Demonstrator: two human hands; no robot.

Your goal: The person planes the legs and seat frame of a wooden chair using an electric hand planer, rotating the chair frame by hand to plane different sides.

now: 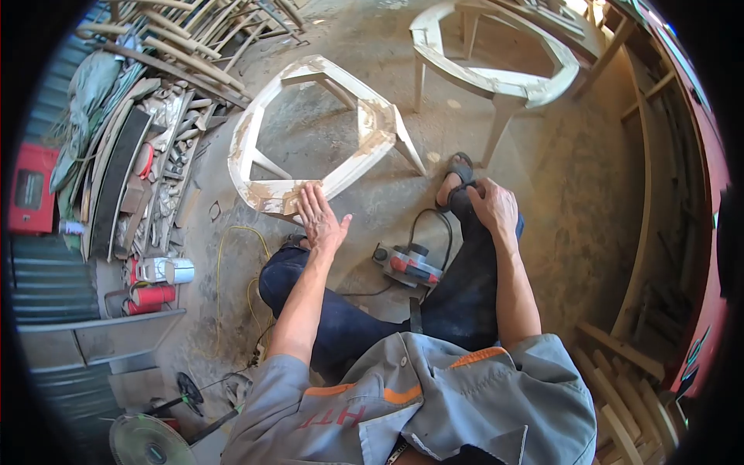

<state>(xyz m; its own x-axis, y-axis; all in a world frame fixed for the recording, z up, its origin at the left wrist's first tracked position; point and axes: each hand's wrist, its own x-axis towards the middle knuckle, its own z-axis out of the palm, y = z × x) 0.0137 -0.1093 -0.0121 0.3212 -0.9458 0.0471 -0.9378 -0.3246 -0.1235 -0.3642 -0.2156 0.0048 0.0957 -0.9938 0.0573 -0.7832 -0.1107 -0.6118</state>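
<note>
Wooden frame (353, 172) stands on the floor (372, 203), ahead and to the left, its near corner under the fingers (312, 200) of the left hand (319, 225). Those fingers lie extended on a brown patch, grasping nothing. Frame runs forward from them; its long axis is hard to judge through the curved lens. Left hand nearer; right hand (494, 208) rests at the right knee, cannot tell whether clenched. Power planer (407, 265) between the legs.

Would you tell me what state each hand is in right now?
Left hand: open, fingers laid on the wooden frame.
Right hand: resting on the knee, fingers bent; how far closed cannot be told.
</note>
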